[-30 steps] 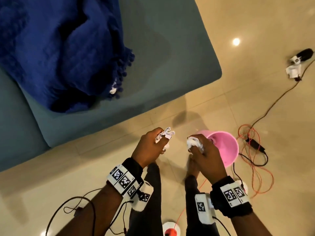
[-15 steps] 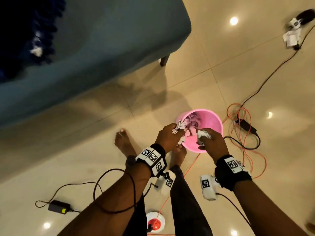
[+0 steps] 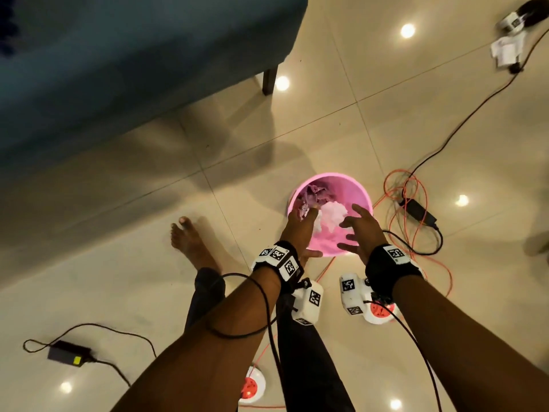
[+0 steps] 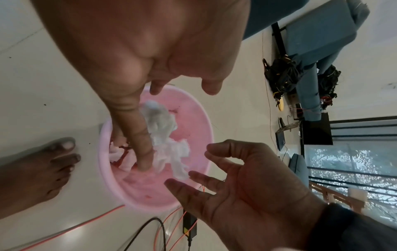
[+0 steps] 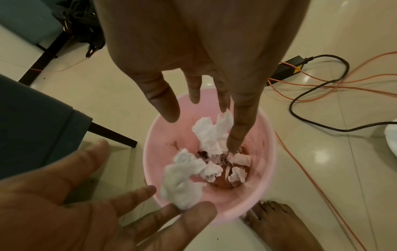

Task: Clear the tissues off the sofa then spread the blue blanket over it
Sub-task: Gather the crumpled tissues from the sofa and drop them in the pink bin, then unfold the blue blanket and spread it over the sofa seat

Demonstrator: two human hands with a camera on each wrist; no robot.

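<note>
Both my hands hang over the pink bin point(image 3: 332, 175) on the floor, fingers spread and straight. My left hand point(image 3: 303, 217) is over the bin's left rim, my right hand point(image 3: 353, 226) over its near right side. White crumpled tissues point(image 3: 334, 217) are loose in the air between the hands and dropping into the bin. In the right wrist view one blurred wad point(image 5: 182, 183) is just off my left fingertips and another point(image 5: 211, 134) is beside my right fingers. More tissue bits lie at the bin's bottom. The teal sofa point(image 3: 118, 69) fills the upper left; a dark sliver of the blue blanket point(image 3: 6, 31) shows at the edge.
Orange cables point(image 3: 395, 185) and a black power adapter point(image 3: 419, 211) lie right of the bin. Another adapter point(image 3: 69, 352) sits lower left. My bare foot point(image 3: 190, 245) stands left of the bin. The sofa's dark leg point(image 3: 269, 81) stands behind it on the tiled floor.
Each hand carried a tissue from beside the sofa to the bin, then opened and let it go. My view swung away from the sofa and blanket toward the floor.
</note>
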